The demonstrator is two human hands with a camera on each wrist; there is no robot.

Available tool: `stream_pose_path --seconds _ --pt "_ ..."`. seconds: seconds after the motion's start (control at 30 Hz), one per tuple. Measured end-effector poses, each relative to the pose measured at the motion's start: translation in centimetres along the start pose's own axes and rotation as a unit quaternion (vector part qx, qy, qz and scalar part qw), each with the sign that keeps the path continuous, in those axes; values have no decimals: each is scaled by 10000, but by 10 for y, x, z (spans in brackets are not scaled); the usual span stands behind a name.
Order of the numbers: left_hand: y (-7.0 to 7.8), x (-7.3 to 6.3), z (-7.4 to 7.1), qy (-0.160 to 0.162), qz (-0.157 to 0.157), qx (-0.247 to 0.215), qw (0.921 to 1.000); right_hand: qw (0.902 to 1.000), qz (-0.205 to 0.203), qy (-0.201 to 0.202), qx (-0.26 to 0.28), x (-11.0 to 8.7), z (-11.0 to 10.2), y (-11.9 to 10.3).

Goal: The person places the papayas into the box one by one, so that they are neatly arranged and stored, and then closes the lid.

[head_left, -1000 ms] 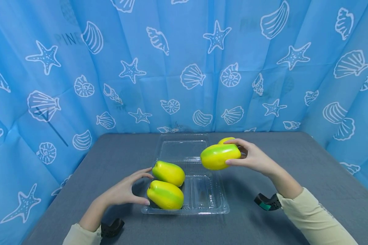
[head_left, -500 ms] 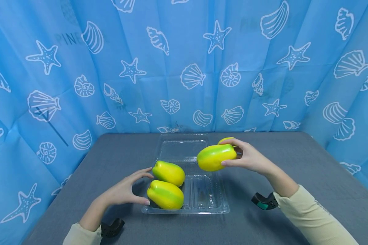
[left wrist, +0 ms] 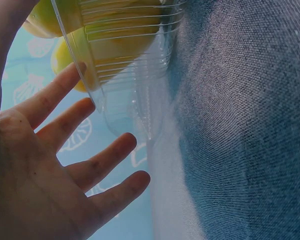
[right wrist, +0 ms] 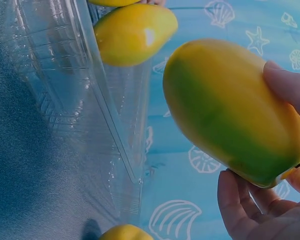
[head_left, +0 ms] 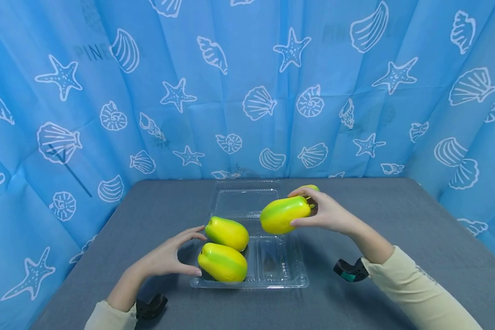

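In the head view my right hand [head_left: 327, 213] grips a yellow-green papaya [head_left: 283, 216] above the right half of a clear plastic clamshell box [head_left: 303, 280]. Its thumb and fingers wrap the stem end, as the right wrist view also shows of this papaya [right wrist: 235, 110]. Two more papayas lie side by side in the box's left half, a rear papaya [head_left: 228, 233] and a front papaya [head_left: 222, 262]. Beside them, my left hand [head_left: 169, 254] has its fingers spread. In the left wrist view the fingertips of that hand [left wrist: 55, 165] are at the box's rim [left wrist: 72, 55].
The box's transparent lid [head_left: 247, 201] lies folded back behind it. Partly hidden behind my right hand, another papaya [head_left: 312, 187] is on the grey table [head_left: 169, 201]. A blue curtain [head_left: 247, 68] with shells and starfish hangs past the table's far edge.
My right hand has carried its papaya slightly left and lower over the box. The left hand and the two papayas in the box have stayed put.
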State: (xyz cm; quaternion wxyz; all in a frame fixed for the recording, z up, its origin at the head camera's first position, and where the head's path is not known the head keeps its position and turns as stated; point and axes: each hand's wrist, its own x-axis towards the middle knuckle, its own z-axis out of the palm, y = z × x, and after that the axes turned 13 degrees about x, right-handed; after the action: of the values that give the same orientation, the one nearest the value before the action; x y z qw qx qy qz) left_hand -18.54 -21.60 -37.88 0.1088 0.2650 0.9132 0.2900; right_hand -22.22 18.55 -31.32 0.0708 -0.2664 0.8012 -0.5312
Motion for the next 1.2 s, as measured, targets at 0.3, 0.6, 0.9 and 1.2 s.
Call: stream_pose_path --seconds 0.3,0.6,0.9,1.2 --pt "-1 0 1 3 -28 49 10000 9998 48 -94 -162 4 7 1" --pt "-1 0 1 19 -14 66 10000 9994 -7 -210 -265 6 12 -2" --pt "-1 0 1 17 -26 75 10000 9984 -78 -379 -419 10 17 -1" --pt "-1 0 1 28 -25 85 10000 9976 -92 -502 -476 13 19 -2"
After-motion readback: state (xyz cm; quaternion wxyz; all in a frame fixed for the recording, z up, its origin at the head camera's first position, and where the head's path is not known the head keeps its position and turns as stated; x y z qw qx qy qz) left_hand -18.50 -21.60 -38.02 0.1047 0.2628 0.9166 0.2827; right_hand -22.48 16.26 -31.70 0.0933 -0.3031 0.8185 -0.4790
